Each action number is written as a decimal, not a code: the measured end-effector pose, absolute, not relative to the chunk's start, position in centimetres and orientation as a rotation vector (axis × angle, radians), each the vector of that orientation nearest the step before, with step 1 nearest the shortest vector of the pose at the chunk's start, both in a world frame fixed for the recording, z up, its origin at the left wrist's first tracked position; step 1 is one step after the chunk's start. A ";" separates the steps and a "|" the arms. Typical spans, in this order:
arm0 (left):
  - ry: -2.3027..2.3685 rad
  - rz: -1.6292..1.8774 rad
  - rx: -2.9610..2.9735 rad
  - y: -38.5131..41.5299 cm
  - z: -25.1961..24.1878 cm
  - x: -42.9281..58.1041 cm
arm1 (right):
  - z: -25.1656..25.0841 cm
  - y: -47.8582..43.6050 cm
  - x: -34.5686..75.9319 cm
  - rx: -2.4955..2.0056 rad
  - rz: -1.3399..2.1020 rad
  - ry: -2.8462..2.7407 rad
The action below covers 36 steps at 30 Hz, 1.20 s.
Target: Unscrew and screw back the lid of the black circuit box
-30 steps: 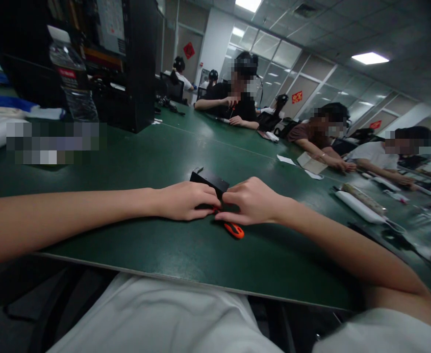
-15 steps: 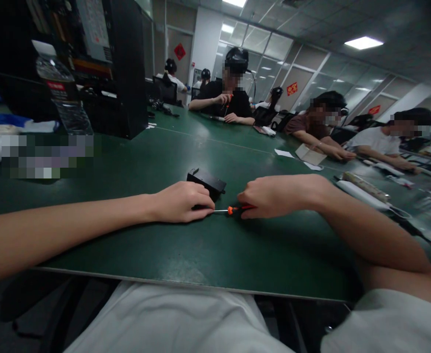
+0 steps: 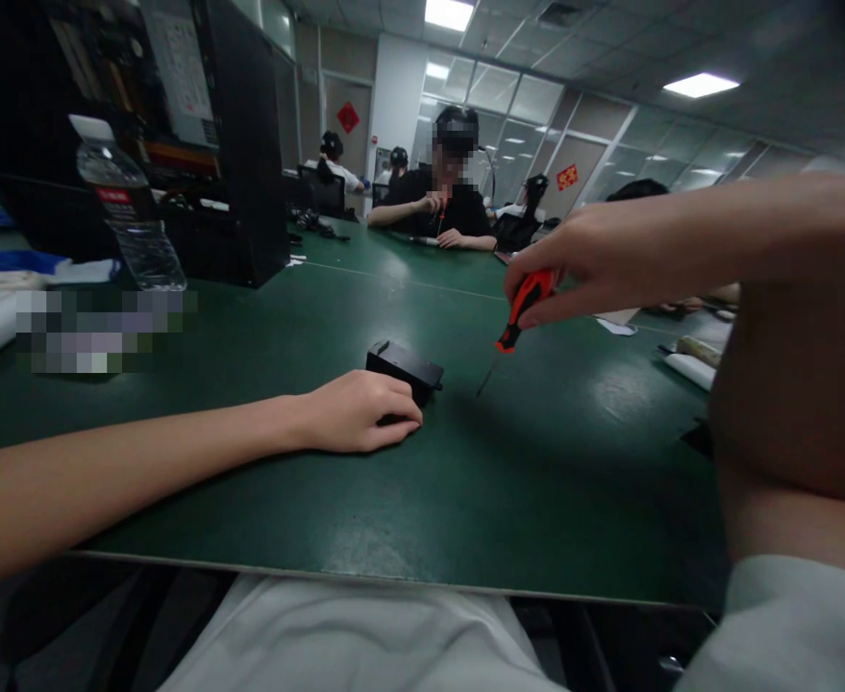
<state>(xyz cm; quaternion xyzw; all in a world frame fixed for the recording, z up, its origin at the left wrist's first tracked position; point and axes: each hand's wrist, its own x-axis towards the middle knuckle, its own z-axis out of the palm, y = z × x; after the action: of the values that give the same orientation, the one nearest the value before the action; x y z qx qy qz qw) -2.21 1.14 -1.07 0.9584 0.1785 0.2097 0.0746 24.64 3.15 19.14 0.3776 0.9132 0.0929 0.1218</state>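
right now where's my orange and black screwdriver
In the head view, the screwdriver is right of centre, in the grip of the right hand and to the right of the black box by the left hand.

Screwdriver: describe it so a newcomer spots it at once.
Start at the green table, then the black box beside the wearer's left hand. Right of that, the right hand grips the screwdriver, pointing down and left. Its red and black colouring sets it apart from the all-black box.
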 end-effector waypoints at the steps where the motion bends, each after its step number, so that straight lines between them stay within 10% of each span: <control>1: 0.535 0.629 2.874 1.1 -1.1 -2.2 | 19.6 3.3 24.9 1.108 0.326 2.658; 36: 0.525 0.591 2.861 1.1 -0.9 -2.2 | 16.9 8.1 21.7 0.980 0.225 2.859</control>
<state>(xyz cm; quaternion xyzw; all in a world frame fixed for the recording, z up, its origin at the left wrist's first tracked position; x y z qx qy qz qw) -2.22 1.11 -0.93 0.9602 0.1762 0.1984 0.0867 21.70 8.13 16.87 0.3229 0.9419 0.0741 0.0555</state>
